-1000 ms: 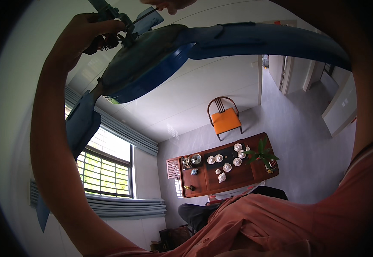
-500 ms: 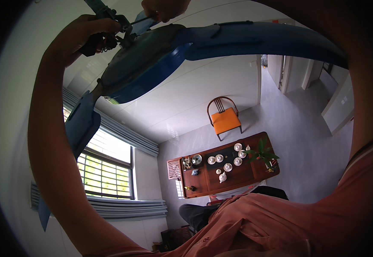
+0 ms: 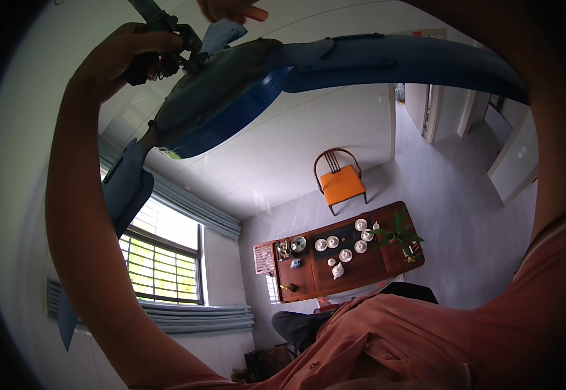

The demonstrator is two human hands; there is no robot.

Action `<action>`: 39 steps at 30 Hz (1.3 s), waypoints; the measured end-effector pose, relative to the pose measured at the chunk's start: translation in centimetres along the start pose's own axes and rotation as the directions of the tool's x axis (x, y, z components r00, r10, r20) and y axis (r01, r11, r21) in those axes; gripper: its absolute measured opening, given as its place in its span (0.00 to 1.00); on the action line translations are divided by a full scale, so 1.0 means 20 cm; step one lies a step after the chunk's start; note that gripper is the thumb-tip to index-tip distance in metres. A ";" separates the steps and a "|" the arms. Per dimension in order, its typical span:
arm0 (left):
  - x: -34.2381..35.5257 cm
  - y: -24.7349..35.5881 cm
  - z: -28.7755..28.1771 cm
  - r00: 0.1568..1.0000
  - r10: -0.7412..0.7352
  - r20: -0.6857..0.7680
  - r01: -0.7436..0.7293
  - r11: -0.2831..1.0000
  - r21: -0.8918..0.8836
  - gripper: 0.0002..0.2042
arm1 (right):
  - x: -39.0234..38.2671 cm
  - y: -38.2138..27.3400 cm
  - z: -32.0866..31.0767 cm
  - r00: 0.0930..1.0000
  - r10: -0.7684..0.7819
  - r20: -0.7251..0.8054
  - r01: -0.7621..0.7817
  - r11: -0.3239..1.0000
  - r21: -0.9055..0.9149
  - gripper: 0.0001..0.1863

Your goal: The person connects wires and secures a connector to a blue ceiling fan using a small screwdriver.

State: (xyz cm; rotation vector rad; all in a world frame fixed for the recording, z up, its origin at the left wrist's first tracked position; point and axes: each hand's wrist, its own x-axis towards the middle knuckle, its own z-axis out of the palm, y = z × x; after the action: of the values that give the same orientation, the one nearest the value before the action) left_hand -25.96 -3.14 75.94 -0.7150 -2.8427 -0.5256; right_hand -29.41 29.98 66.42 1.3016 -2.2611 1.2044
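Overhead at the upper left hangs a blue ceiling fan (image 3: 215, 110) with a round, dark-topped motor housing. One long fan blade (image 3: 393, 62) reaches right past my right arm, and another blade (image 3: 126, 185) slants down behind my left forearm. My left hand (image 3: 130, 55) is closed around the dark metal bracket (image 3: 189, 45) at the base of the downrod, with small wires or a spring beneath the fingers. At the top edge, my right hand (image 3: 221, 9) grips a screwdriver by its orange handle (image 3: 256, 13). This hand is partly cut off, and the screwdriver's shaft does not show.
Far below stands a wooden tea table (image 3: 361, 276) with white teaware and a potted plant (image 3: 397, 233). An orange-seated chair (image 3: 343, 183) is beyond it. A barred window (image 3: 163, 253) with grey-blue curtains lies left; doorways open at the upper right.
My right hand has moved left and up, and the screwdriver has turned, its shaft leaving the bracket and its orange handle coming into sight. My left hand and the fan stay nearly still.
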 end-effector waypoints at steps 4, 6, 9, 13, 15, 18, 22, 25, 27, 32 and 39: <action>0.00 0.04 0.01 0.999 -0.031 0.040 0.030 0.999 0.040 0.23 | 0.06 -0.01 0.02 0.999 -0.007 0.039 0.006 1.000 0.013 0.08; -0.01 0.04 0.02 0.999 -0.032 0.024 0.031 0.999 0.045 0.24 | 0.10 -0.01 0.04 0.998 -0.018 0.065 0.016 0.999 0.029 0.08; -0.02 0.00 -0.01 0.998 -0.056 0.014 0.056 0.997 0.055 0.24 | 0.20 -0.02 0.09 0.993 -0.036 0.112 0.029 0.998 0.062 0.08; 0.01 0.01 0.00 0.997 -0.068 0.032 0.066 0.996 0.056 0.25 | 0.30 -0.03 0.10 0.984 -0.041 0.173 0.025 0.995 0.096 0.08; 0.02 0.01 0.02 0.998 -0.049 0.027 0.048 0.998 0.042 0.26 | 0.36 -0.02 0.11 0.976 -0.045 0.211 0.017 0.992 0.129 0.08; 0.00 0.03 0.01 0.999 -0.041 0.024 0.040 0.998 0.039 0.26 | 0.47 -0.03 0.15 0.959 -0.072 0.275 0.020 0.982 0.189 0.08; 0.00 0.00 0.02 0.999 -0.034 0.016 0.033 0.998 0.050 0.27 | 0.58 -0.01 0.21 0.936 -0.078 0.343 -0.009 0.970 0.245 0.08; 0.00 0.01 0.02 1.000 -0.022 0.022 0.021 0.999 0.040 0.27 | 0.60 -0.01 0.21 0.944 -0.103 0.314 0.020 0.967 0.256 0.07; 0.00 0.01 0.02 1.000 -0.015 0.020 0.014 0.999 0.035 0.27 | 0.62 0.00 0.20 0.922 -0.093 0.376 -0.010 0.964 0.264 0.06; -0.01 0.01 0.02 0.999 -0.053 -0.004 0.053 0.995 0.087 0.26 | 0.64 0.00 0.20 0.911 -0.079 0.405 -0.024 0.970 0.243 0.05; 0.00 0.00 0.02 0.998 -0.055 -0.032 0.058 0.996 0.072 0.25 | 0.66 0.03 0.24 0.943 -0.067 0.325 -0.015 0.969 0.245 0.06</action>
State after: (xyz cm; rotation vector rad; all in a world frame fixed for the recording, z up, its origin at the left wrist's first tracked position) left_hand -25.87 -2.96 75.56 -0.6104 -2.8448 -0.4340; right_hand -36.56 18.73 70.87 1.7382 -2.3631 1.3794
